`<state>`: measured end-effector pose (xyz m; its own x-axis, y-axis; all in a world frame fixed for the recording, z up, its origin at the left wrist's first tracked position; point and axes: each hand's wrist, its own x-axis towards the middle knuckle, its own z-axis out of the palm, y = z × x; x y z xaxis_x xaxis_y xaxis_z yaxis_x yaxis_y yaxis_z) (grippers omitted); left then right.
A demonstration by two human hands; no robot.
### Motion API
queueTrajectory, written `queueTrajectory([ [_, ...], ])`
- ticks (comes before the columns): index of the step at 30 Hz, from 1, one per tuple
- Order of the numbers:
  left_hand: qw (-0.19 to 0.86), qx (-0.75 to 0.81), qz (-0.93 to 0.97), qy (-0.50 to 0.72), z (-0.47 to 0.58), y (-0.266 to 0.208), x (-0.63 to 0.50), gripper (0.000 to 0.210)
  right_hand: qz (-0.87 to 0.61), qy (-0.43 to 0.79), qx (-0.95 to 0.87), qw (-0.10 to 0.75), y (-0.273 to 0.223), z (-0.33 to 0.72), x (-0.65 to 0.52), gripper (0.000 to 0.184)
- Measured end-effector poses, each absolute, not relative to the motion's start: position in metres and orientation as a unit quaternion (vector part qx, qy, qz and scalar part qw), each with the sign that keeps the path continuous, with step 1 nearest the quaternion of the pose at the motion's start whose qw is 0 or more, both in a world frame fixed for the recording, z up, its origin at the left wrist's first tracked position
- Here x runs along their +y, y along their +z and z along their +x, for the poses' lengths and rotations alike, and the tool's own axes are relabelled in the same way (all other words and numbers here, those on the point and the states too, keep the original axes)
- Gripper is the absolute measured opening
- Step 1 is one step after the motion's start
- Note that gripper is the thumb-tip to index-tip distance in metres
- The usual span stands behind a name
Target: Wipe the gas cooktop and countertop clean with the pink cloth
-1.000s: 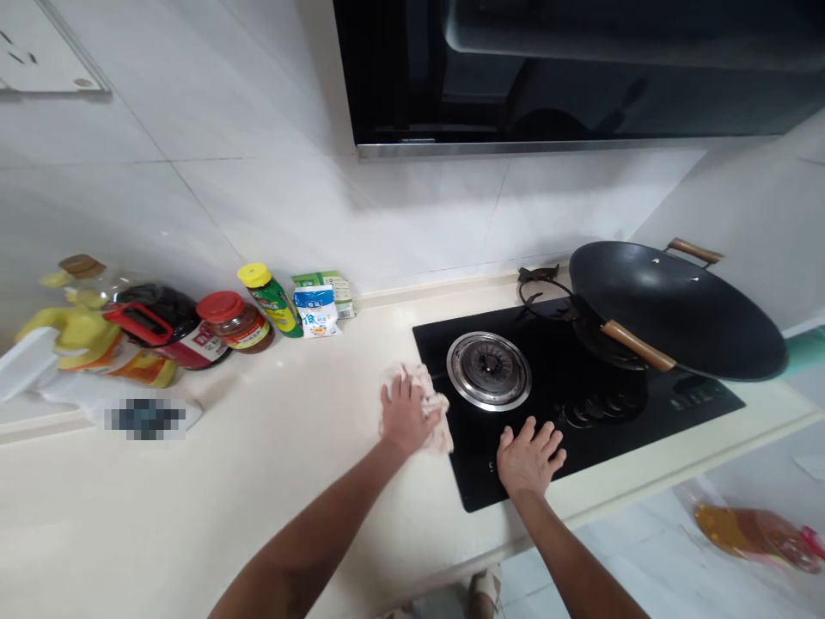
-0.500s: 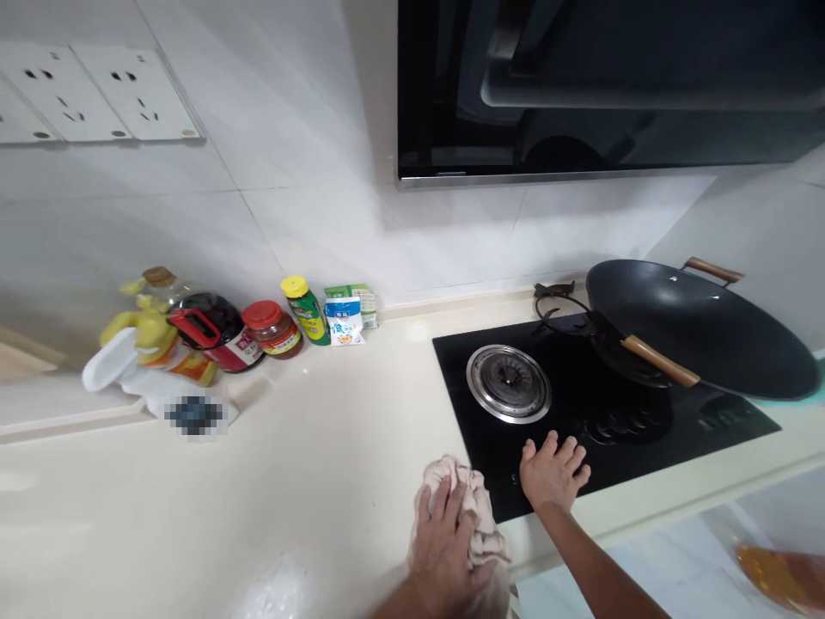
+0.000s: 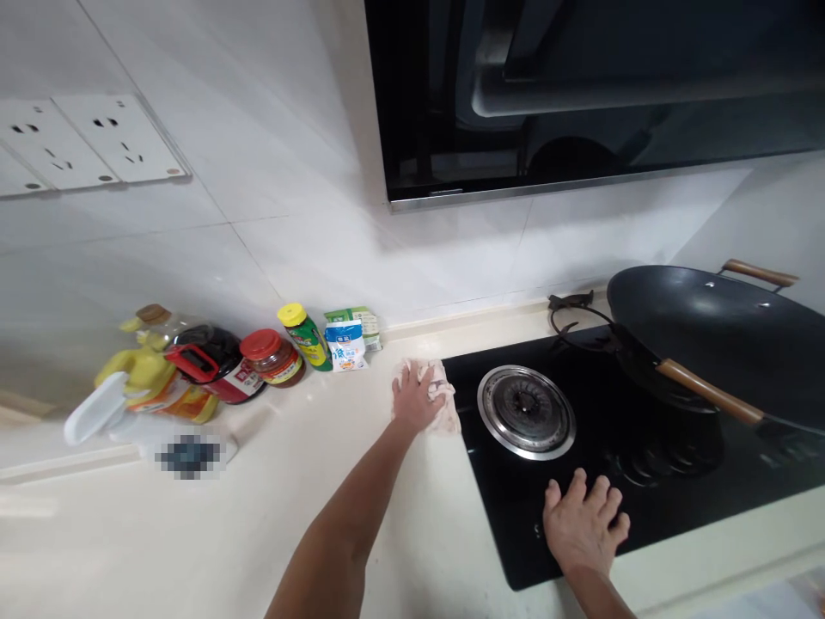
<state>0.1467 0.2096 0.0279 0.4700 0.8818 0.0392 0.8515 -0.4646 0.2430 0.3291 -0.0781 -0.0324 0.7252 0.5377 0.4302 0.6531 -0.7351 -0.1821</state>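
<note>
My left hand [image 3: 414, 397] presses a crumpled pale pink cloth [image 3: 446, 418] onto the cream countertop [image 3: 309, 464]. It is beside the back left corner of the black glass cooktop [image 3: 464, 481], with the cloth bunched around the fingers. Lying on the front of the cooktop is my right hand [image 3: 585, 523], its fingers spread and nothing in them. Just behind that hand sits a round burner [image 3: 527, 413] with a steel ring.
A large wok [image 3: 715, 335] with wooden handles covers the cooktop's right side. A pot stand [image 3: 580, 322] is behind it. Along the wall stand a seasoning packet [image 3: 346, 346], a green bottle [image 3: 308, 341], a red-lidded jar [image 3: 274, 359] and several other bottles. A black range hood [image 3: 580, 94] hangs above.
My left hand has slid the cloth away from me, from the counter's front edge to near the wall. The right hand still rests on the cooktop. The view has shifted slightly.
</note>
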Motion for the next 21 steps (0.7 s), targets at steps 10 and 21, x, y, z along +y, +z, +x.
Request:
queueTrajectory([
  [10,0.04,0.531,0.843,0.072,0.084,0.03,0.232,0.063,-0.915,-0.181,-0.319,0.166,-0.03,0.328,-0.077,0.067],
  [21,-0.01,0.649,0.759,0.057,-0.102,0.037,0.173,0.059,-0.918,-0.172,-0.322,0.156,-0.031,0.33,-0.078,0.068],
])
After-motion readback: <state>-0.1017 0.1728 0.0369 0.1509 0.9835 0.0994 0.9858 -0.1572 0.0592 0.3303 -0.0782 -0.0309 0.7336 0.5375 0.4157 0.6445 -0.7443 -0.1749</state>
